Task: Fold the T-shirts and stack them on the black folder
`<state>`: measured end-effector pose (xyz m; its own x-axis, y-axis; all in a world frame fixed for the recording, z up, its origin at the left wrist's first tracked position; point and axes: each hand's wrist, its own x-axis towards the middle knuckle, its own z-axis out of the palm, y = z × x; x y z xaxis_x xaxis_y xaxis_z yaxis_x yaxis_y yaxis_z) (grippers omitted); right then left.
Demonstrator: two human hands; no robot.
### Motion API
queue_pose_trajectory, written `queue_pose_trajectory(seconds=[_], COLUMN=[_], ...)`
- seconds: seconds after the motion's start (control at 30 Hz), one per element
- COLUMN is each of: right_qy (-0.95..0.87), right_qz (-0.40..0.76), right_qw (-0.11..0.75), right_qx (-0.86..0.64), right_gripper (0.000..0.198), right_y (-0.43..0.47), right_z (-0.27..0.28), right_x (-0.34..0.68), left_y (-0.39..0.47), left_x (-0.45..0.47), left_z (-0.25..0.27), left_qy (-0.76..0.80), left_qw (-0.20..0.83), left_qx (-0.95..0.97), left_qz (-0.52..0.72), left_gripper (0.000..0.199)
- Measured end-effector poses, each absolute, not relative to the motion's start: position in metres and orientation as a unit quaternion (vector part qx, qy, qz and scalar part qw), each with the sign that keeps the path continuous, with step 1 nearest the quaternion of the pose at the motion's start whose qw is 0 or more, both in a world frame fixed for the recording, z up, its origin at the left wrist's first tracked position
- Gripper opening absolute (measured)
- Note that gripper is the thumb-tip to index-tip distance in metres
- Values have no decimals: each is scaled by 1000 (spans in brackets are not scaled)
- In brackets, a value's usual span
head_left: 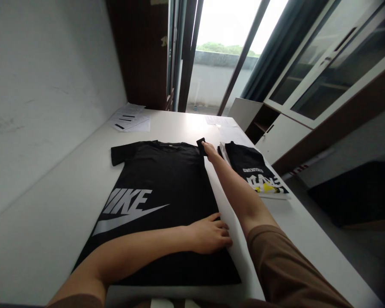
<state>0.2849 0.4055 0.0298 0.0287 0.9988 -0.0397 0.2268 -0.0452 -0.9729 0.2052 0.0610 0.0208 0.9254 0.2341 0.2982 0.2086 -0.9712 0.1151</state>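
A black T-shirt (176, 179) with a large grey logo lies spread flat on the white table, its collar toward the far end. My left hand (209, 234) reaches across the shirt and rests flat on its right side edge, fingers spread. Farther up, my right hand (209, 149) pinches the right sleeve near the shoulder, and the cuff sticks up beyond the fingers. The left sleeve lies stretched out. My left forearm covers part of the shirt's lower half.
Folded dark shirts (248, 160) with white and yellow print are stacked near the table's right edge. Printed papers (133, 119) lie at the far left corner, and more sheets (223, 124) at the far right. A wall (51, 107) borders the table on the left.
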Motion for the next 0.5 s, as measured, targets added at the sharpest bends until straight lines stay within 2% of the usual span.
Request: queue_pose_trajectory(seconds=[0.17,0.5], right_qy=[-490,-514], right_qz=[475,431], right_qw=[450,496], right_qx=[-576,-552], right_gripper=[29,37], right_y=[409,414], right_z=[29,39], right_x=[272,236], left_y=[56,42], left_x=[180,135], left_z=[43,65], left_qy=[144,192], left_qw=[33,47], left_qx=[975,965], left_qz=[164,171], left_gripper=[13,15])
